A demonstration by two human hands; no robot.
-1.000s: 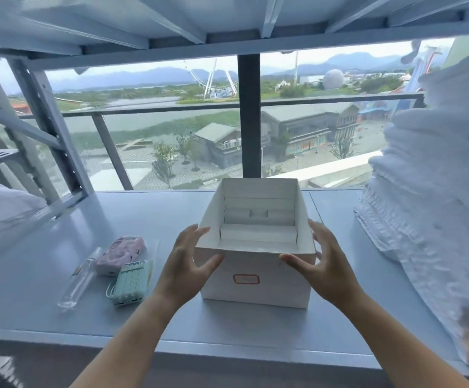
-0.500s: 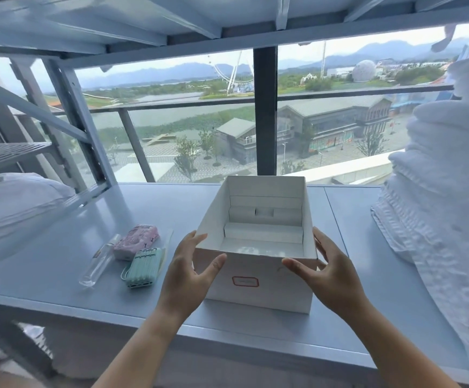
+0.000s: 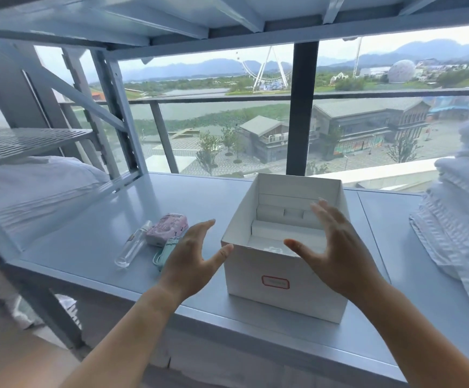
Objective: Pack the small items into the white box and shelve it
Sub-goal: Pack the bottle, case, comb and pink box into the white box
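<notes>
An open white box (image 3: 255,278) with a red-framed label stands on the grey metal shelf (image 3: 194,197); white card dividers line its inside. My left hand (image 3: 192,261) hovers open just left of the box, not touching it. My right hand (image 3: 337,253) is spread open over the box's front right corner, apart from it. Left of the box lie three small items: a clear tube (image 3: 133,243), a pink pouch (image 3: 167,228) and a mint green case (image 3: 166,252), partly hidden by my left hand.
A tall stack of white towels (image 3: 463,214) fills the shelf's right side. White bedding (image 3: 31,186) lies on the lower left under a perforated shelf (image 3: 17,141). Shelf uprights stand at the left, another shelf board runs overhead, and a window is behind.
Both hands have let go of the box sides and lifted off, fingers spread. The view has shifted so the box sits further right in the frame.
</notes>
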